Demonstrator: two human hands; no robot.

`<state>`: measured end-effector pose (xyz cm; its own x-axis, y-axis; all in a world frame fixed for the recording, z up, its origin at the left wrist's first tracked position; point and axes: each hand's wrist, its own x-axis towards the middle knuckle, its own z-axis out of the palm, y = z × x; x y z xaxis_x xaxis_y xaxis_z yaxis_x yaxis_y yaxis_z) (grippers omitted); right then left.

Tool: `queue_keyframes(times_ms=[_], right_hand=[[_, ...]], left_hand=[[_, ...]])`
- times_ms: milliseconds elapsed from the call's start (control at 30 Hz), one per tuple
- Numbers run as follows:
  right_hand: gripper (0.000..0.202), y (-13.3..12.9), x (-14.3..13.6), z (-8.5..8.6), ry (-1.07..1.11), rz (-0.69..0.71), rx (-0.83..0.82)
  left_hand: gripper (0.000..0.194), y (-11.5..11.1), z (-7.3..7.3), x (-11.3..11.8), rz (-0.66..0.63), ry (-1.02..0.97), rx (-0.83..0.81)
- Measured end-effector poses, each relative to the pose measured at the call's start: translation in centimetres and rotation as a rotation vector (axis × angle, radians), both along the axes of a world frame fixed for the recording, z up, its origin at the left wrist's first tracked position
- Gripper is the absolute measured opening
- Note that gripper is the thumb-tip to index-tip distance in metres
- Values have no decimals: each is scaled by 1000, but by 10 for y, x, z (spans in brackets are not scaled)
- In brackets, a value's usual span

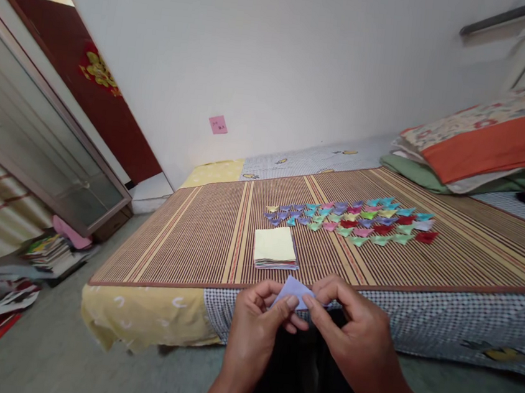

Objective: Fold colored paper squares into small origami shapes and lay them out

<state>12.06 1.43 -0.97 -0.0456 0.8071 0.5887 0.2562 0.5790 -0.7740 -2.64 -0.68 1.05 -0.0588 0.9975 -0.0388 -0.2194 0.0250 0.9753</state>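
A small lavender piece of folded paper [294, 288] is held up between my two hands, just in front of the bed's near edge. My left hand [256, 324] pinches its left side, with the thumb lying on the paper's face. On the other side, my right hand [356, 322] grips the right corner between thumb and fingers. Beyond my hands, a stack of square paper [275, 246] with a pale yellow sheet on top lies on the striped mat. Several rows of small folded paper pieces [346, 224] in many colours are spread behind and to the right of it.
The striped bamboo mat [203, 228] covers the bed. Folded bedding [488, 142] is piled at the right. A pink note [218, 124] sticks to the wall. At the left are a glass-paned door [55, 118] and stacked books [50, 252] near the floor.
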Motion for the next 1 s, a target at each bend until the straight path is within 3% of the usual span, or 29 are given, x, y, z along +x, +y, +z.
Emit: queue_keyframes(times_ms=[133,333,600,800,900,1000], right_hand=[[25,-1,0,2,10,2,4],[13,0,1,-4,117,30,-185],[10,2,11,-9,218,119,-285],[15,9,25,2,81,185,-336],[13,7,22,11,-16,271,-301],[17,3,13,11,-21,234,-229]], left_hand=[[26,1,-2,0,-9,-27,-2],[24,2,-8,-3,-8,-71,-4],[24,2,-12,-6,34,-4,37],[24,0,-8,-7,43,166,61],[23,-3,-7,-2,-25,264,95],[26,-6,-6,4,-36,248,79]])
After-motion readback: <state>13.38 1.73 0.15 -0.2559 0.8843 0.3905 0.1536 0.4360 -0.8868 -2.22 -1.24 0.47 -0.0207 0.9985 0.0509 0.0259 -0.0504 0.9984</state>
